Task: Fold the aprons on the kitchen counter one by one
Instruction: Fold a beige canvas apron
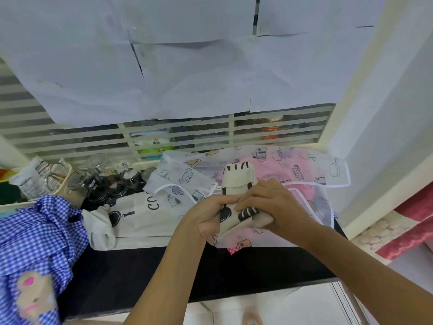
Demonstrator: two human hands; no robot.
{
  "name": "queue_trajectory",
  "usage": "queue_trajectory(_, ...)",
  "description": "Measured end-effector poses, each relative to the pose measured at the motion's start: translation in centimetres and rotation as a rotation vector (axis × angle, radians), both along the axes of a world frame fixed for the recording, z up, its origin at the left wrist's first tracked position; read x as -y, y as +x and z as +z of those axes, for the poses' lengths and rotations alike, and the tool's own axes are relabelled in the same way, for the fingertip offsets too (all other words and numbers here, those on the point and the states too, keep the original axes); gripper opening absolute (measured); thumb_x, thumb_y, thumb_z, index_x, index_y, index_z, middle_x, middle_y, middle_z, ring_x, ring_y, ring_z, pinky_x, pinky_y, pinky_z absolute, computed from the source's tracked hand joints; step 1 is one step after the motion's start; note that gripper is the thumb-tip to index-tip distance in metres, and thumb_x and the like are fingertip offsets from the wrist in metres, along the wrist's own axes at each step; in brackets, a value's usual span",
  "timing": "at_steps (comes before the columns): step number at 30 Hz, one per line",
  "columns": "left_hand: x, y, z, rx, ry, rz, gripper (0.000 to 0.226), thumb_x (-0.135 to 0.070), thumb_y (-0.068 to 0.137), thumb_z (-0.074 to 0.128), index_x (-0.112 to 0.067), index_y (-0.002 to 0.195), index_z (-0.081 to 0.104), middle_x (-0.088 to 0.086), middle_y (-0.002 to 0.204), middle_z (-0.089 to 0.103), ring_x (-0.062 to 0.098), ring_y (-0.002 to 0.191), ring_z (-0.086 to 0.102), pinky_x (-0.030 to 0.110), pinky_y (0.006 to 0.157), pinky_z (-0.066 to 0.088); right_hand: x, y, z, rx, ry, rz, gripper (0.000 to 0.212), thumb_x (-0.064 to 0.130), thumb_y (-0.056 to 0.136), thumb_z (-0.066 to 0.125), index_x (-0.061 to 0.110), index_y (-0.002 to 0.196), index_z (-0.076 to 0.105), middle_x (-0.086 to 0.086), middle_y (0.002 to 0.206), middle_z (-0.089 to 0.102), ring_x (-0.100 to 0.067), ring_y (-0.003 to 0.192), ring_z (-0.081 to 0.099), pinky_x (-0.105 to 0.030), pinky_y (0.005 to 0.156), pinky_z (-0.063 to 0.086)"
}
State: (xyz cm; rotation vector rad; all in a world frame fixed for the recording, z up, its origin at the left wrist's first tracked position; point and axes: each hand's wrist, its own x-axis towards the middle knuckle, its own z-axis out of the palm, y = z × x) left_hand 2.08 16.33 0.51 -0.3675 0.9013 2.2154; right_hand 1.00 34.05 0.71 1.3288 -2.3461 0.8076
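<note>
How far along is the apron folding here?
No finished pile shows. In hand: the left hand and right hand grip the striped apron, already folded narrow. Left: the checked apron, the white apron and the sheer apron lie unfolded.

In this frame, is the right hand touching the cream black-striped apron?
Touching. The head view shows the right hand curled over the folded cream black-striped apron, with no gap between them. The left hand grips its other side.

I see white paper sheets over a cream slatted window grille. A glossy black counter sits below, with a white wall to the right.
</note>
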Motion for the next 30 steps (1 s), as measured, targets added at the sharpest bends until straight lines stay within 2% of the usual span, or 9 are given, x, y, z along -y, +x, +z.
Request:
queue_trajectory(2,-0.1,0.4,0.6,-0.071,-0.016,0.016,0.020,0.007,0.083,0.044,0.014,0.094,0.059,0.024,0.085,0.068,0.026,0.072,0.071,0.030,0.062,0.059,-0.1,0.3,0.6,0.124,-0.084,-0.110,0.036,0.053,0.083,0.056,0.018,0.079,0.065,0.011,0.071,0.060,-0.004,0.068,0.054,-0.010,0.064,0.038)
queue_trajectory(4,-0.4,0.9,1.0,-0.148,0.003,0.007,0.027,0.002,0.093,0.038,0.012,0.104,0.059,0.025,0.097,0.069,0.028,0.085,0.071,0.035,0.073,0.060,0.2,1.0,1.1,0.229,-0.210,-0.174,0.029,0.056,0.087,0.049,0.031,0.077,0.057,0.021,0.065,0.053,0.000,0.064,0.055,-0.006,0.058,0.039)
queue_trajectory(7,-0.8,1.0,0.9,-0.169,0.005,0.024,0.034,-0.007,0.089,0.046,0.003,0.118,0.059,0.024,0.113,0.064,0.033,0.098,0.067,0.047,0.088,0.055,0.3,1.5,0.7,0.374,-0.310,-0.223,0.038,0.054,0.084,0.050,0.019,0.076,0.061,0.006,0.069,0.062,-0.010,0.070,0.058,-0.021,0.060,0.047)
queue_trajectory(11,-0.3,0.2,-0.6,-0.064,0.077,0.235,0.051,0.010,0.075,0.047,0.012,0.126,0.050,0.029,0.116,0.062,0.033,0.088,0.070,0.037,0.066,0.059,0.0,1.5,-0.5,0.560,-0.374,-0.200,0.049,0.053,0.077,0.059,0.005,0.077,0.066,-0.005,0.075,0.056,-0.018,0.071,0.052,-0.028,0.064,0.044)
queue_trajectory(14,-0.2,0.6,-0.5,-0.140,0.006,0.184,0.040,0.015,0.086,0.037,0.011,0.122,0.054,0.026,0.109,0.066,0.031,0.084,0.070,0.033,0.058,0.056,0.1,1.6,-1.8,0.645,-0.465,-0.332,0.069,0.075,0.073,0.053,0.007,0.074,0.066,-0.004,0.068,0.060,-0.017,0.064,0.054,-0.027,0.057,0.044)
queue_trajectory(18,-0.2,0.8,-0.6,-0.191,-0.064,0.046,0.041,0.018,0.090,0.032,0.005,0.118,0.058,0.021,0.112,0.067,0.029,0.092,0.069,0.040,0.072,0.059,0.5,2.1,-3.2,0.097,-0.303,-0.487,0.055,0.060,0.095,0.036,0.016,0.070,0.056,0.008,0.062,0.056,-0.002,0.056,0.046,-0.010,0.057,0.041)
queue_trajectory(21,0.1,0.4,-0.5,-0.165,-0.106,-0.044,0.040,0.017,0.091,0.031,0.004,0.116,0.059,0.019,0.110,0.067,0.028,0.090,0.069,0.045,0.083,0.056,0.3,2.4,-4.0,-0.148,-0.243,-0.401,0.049,0.044,0.100,0.040,0.009,0.078,0.067,-0.001,0.074,0.067,-0.007,0.067,0.057,-0.014,0.064,0.048)
queue_trajectory(26,-0.6,0.8,-0.4,-0.238,-0.218,-0.054,0.030,-0.004,0.098,0.042,-0.005,0.123,0.058,0.016,0.109,0.068,0.028,0.095,0.067,0.047,0.087,0.055,0.8,1.9,-2.9,0.226,-0.223,-0.539,0.063,0.065,0.093,0.026,0.015,0.077,0.061,0.007,0.060,0.060,-0.006,0.050,0.057,-0.022,0.045,0.049)
queue_trajectory(30,-1.8,1.1,-0.8,-0.176,-0.034,0.098,0.040,-0.024,0.095,0.043,-0.004,0.127,0.057,0.021,0.118,0.065,0.033,0.104,0.064,0.049,0.089,0.054,0.7,1.0,-2.2,0.222,-0.169,-0.591,0.046,0.059,0.085,0.030,0.020,0.070,0.052,0.009,0.053,0.051,-0.003,0.049,0.050,-0.017,0.048,0.038)
